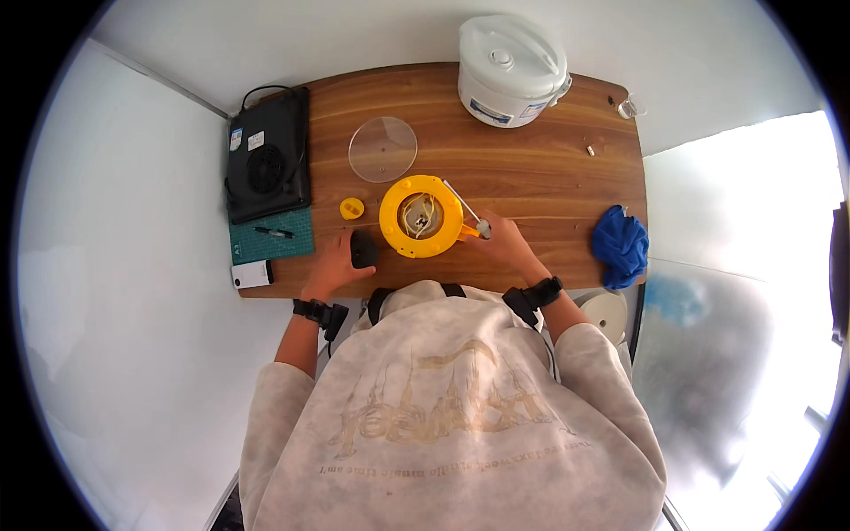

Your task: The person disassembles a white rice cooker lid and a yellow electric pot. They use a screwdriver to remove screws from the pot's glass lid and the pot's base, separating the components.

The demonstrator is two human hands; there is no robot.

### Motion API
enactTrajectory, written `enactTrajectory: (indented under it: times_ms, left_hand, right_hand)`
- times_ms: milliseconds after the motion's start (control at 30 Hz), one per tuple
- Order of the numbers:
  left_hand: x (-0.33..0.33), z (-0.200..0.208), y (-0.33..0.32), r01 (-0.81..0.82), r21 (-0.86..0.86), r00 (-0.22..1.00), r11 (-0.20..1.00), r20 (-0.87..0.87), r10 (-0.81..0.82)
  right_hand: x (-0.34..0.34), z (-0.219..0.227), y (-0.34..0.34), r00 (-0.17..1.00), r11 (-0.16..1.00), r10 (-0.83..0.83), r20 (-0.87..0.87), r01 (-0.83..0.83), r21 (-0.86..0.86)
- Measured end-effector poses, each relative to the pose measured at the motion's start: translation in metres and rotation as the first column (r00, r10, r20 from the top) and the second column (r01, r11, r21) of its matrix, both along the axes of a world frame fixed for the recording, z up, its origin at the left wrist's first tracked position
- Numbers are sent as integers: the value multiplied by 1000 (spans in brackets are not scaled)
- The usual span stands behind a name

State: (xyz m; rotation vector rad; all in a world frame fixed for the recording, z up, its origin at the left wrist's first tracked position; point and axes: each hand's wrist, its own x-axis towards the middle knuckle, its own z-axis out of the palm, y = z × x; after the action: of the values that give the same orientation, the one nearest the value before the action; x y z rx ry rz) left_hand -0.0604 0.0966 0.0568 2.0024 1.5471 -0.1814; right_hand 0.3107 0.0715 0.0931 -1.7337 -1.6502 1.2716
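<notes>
In front of me on the wooden table lies a yellow ring-shaped plastic housing (395, 227), with pale wires (420, 215) showing in its round middle. An orange handle-like part juts from its right side. My right hand (505, 242) is closed beside that part, around a screwdriver (463, 202) with a slim silver shaft lying along the ring's edge. My left hand (333, 267) curls round a small black rounded object (362, 250) left of the housing; its exact kind cannot be made out. Near the ring's upper left are a small yellow cap (351, 209) and a clear round disc (382, 150).
A black appliance with a fan grille (265, 168) lies at the left, over a green cutting mat (297, 237) holding a pen (274, 233). A white box (252, 274) sits nearby. At the back stands a white lidded pot (509, 75); rightward are a blue cloth (620, 248) and small glass (627, 108).
</notes>
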Motion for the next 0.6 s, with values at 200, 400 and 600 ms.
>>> enactTrajectory:
  times_ms: [200, 400, 600]
  left_hand:
    - [7, -28, 0, 90, 19, 996, 996, 23, -90]
    - [12, -35, 2, 126, 23, 992, 992, 16, -127]
    - [11, -39, -3, 174, 103, 985, 979, -32, -171]
  right_hand:
    - [-1, -20, -8, 999, 999, -36, 33, 35, 40]
    - [7, -17, -11, 976, 970, -173, -130, 146, -192]
    - [5, 39, -10, 889, 935, -159, -429, -3, -354]
